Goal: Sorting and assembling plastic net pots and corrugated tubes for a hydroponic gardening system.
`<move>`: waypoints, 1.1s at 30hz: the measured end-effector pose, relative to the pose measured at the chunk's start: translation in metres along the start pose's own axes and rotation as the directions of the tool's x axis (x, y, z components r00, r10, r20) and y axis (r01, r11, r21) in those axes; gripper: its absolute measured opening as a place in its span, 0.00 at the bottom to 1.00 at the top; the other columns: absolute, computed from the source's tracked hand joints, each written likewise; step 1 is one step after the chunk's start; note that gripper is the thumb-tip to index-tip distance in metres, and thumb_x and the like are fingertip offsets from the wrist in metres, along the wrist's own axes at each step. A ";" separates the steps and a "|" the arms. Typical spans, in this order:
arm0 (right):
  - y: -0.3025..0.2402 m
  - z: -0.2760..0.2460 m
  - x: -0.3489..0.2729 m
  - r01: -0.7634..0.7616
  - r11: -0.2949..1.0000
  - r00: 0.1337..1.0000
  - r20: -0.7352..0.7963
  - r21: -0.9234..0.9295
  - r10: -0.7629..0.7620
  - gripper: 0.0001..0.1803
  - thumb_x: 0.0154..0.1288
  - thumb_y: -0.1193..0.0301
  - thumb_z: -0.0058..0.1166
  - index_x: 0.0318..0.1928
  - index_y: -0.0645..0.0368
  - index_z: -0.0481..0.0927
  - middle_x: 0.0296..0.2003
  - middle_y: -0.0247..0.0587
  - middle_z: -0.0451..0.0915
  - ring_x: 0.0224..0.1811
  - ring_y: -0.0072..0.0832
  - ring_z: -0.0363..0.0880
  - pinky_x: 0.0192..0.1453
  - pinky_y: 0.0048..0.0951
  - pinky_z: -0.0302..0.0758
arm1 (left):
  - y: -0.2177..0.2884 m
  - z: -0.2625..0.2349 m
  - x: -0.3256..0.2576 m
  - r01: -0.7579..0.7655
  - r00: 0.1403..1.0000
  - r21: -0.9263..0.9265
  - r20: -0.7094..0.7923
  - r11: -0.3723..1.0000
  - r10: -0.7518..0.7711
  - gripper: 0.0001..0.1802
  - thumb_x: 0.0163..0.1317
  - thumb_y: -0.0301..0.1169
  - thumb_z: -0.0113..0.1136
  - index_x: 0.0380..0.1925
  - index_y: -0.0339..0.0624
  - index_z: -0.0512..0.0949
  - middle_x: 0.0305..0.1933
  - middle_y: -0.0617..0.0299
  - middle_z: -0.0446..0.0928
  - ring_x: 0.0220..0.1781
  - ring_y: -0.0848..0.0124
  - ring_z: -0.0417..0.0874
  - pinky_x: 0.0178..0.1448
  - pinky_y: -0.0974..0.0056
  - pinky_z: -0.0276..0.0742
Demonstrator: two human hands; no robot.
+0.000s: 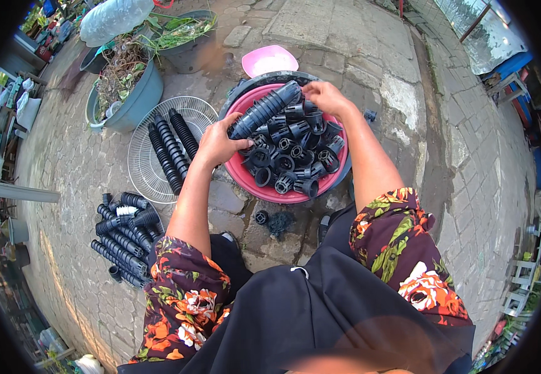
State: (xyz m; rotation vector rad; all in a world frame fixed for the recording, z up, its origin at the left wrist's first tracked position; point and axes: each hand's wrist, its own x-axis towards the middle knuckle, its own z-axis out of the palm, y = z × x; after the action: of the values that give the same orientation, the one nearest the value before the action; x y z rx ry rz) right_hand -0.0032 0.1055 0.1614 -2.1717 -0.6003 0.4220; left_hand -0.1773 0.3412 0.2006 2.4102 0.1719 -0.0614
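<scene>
A long stack of nested black net pots (261, 113) slants over a red-pink basin (234, 176). My left hand (219, 143) is closed round its near left end, the thumb on the near side. At the far right end my right hand (324, 100) has its fingers curled against the last pot; some fingertips are hidden behind it. Below the stack, many loose black net pots (286, 153) fill the basin, lying at all angles with slotted sides and open rims showing.
Left of the basin, a white wire rack (138, 163) carries several finished-looking stacks. Nearer lies a heap of black net-pot stacks (124, 243). A pink bowl (270, 60) sits beyond the basin. A dark scrubbing mesh (280, 223) and a single pot (261, 217) lie near my feet. Blue-grey planter (139, 93) stands far left.
</scene>
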 end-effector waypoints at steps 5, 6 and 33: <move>-0.005 0.021 -0.027 -0.060 0.701 0.964 0.141 -0.711 0.226 0.21 0.47 0.73 0.54 0.46 0.52 0.77 0.48 0.47 0.73 0.55 0.41 0.68 0.57 0.37 0.68 | -0.011 -0.003 -0.001 0.026 1.000 0.035 -0.002 0.999 -0.026 0.38 0.36 0.36 0.70 0.53 0.45 0.70 0.42 0.47 0.77 0.47 0.56 0.78 0.53 0.59 0.69; 0.007 0.023 -0.026 -0.072 0.670 0.968 0.111 -0.739 0.226 0.21 0.47 0.71 0.56 0.46 0.51 0.77 0.49 0.46 0.73 0.57 0.42 0.66 0.57 0.38 0.68 | -0.008 -0.001 0.001 0.035 0.999 0.045 -0.003 0.998 -0.035 0.38 0.36 0.36 0.70 0.53 0.45 0.70 0.42 0.47 0.78 0.47 0.56 0.78 0.53 0.59 0.69; -0.065 0.008 -0.018 0.160 0.984 0.986 0.023 0.074 -0.163 0.42 0.40 0.85 0.48 0.62 0.51 0.60 0.50 0.46 0.73 0.53 0.32 0.70 0.57 0.29 0.66 | -0.005 -0.005 0.000 0.016 0.999 0.082 0.031 0.997 -0.019 0.40 0.34 0.36 0.71 0.54 0.50 0.70 0.40 0.49 0.78 0.47 0.57 0.78 0.52 0.59 0.70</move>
State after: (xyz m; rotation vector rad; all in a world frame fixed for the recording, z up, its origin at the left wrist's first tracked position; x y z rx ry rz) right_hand -0.0393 0.1360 0.2095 -2.0343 -0.7598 0.3817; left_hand -0.1779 0.3479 0.2006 2.4877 0.1788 -0.1169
